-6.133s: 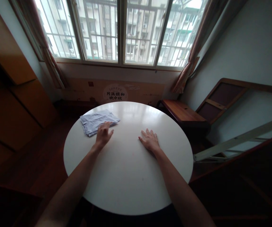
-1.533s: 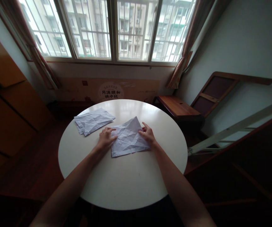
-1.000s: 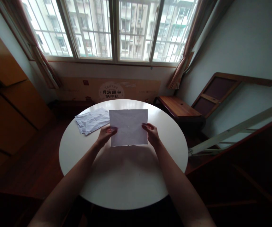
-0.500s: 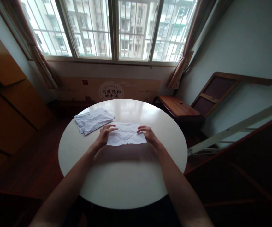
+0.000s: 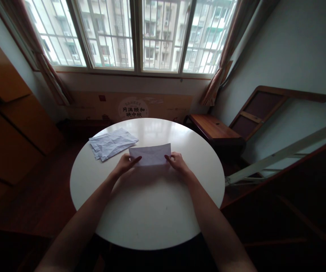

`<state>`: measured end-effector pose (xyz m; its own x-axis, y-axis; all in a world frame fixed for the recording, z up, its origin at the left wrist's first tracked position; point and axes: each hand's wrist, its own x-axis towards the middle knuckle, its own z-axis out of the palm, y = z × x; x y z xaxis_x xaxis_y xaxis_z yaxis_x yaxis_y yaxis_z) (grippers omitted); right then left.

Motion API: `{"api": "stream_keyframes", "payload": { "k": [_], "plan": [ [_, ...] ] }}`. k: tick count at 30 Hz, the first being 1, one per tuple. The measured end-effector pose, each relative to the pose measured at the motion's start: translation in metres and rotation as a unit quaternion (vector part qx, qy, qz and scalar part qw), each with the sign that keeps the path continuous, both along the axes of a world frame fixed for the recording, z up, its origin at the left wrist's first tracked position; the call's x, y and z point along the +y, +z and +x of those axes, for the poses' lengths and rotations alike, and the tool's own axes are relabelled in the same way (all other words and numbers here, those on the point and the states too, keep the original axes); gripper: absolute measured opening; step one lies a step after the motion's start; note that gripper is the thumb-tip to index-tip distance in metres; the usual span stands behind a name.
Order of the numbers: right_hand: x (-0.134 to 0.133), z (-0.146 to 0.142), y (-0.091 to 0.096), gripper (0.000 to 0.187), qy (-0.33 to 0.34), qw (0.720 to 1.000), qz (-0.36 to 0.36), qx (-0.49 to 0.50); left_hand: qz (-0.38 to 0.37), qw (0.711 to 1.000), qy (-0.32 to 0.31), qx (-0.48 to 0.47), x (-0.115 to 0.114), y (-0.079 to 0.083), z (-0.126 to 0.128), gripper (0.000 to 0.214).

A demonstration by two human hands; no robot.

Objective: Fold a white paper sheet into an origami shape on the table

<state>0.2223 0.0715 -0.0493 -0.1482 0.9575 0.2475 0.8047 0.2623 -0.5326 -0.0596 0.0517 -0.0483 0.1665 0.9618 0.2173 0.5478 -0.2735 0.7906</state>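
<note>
Sheet [image 5: 150, 154] now folded in half since half a second ago | centre frame, on table [image 5: 148, 211] | pinched by left hand [image 5: 125, 163], right hand [image 5: 177, 162] | paper stack [image 5: 111, 143] upper left untouched

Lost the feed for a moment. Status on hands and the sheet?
Left hand and right hand pinch the folded sheet at its ends. Sheet over the round table. Paper stack left, apart.

Daylight pours through the window [image 5: 134, 34] at the top, overexposed; the table [image 5: 151, 211] gleams, corners sink into murk, and straight lines bow at the edges.
</note>
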Motion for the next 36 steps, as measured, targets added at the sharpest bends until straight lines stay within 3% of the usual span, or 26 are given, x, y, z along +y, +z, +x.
{"api": "stream_keyframes", "payload": {
  "k": [3,5,7,9,12,14,17,21,25,29,36],
  "plan": [
    [0.0,-0.003,-0.005,0.02,-0.05,0.998,-0.008,-0.046,0.053,0.995,0.079,0.018,0.001,-0.004,0.003,0.045],
    [-0.004,-0.005,-0.006,0.033,-0.105,0.993,0.017,-0.046,0.113,0.98,0.149,0.072,-0.001,-0.006,0.005,0.067],
    [-0.01,-0.008,-0.004,0.05,-0.133,0.988,0.06,-0.048,0.172,0.961,0.165,0.141,-0.006,-0.005,0.01,0.069],
    [-0.016,-0.014,-0.001,0.049,-0.104,0.986,0.113,-0.06,0.211,0.952,0.106,0.193,-0.011,-0.004,0.016,0.053],
    [-0.023,-0.028,0.0,0.043,0.031,0.984,0.15,-0.086,0.227,0.948,-0.034,0.221,-0.015,-0.006,0.026,0.035],
    [-0.026,-0.04,-0.002,0.051,0.102,0.981,0.112,-0.125,0.21,0.944,-0.109,0.228,-0.015,-0.008,0.031,0.033],
    [-0.028,-0.05,-0.006,0.061,0.132,0.975,0.011,-0.18,0.167,0.94,-0.173,0.243,-0.013,-0.011,0.031,0.032],
    [-0.026,-0.043,-0.005,0.067,0.095,0.972,-0.079,-0.201,0.135,0.946,-0.163,0.244,-0.009,-0.012,0.026,0.035],
    [-0.021,-0.028,-0.002,0.068,0.053,0.974,-0.105,-0.192,0.132,0.948,-0.151,0.246,-0.008,-0.014,0.025,0.04],
    [-0.019,-0.021,-0.004,0.06,0.047,0.981,-0.072,-0.173,0.115,0.952,-0.13,0.252,-0.011,-0.012,0.025,0.038],
    [-0.017,-0.01,0.002,0.03,-0.048,0.991,0.033,-0.123,0.081,0.955,-0.032,0.283,-0.011,-0.007,0.018,0.037]
  ]
}}
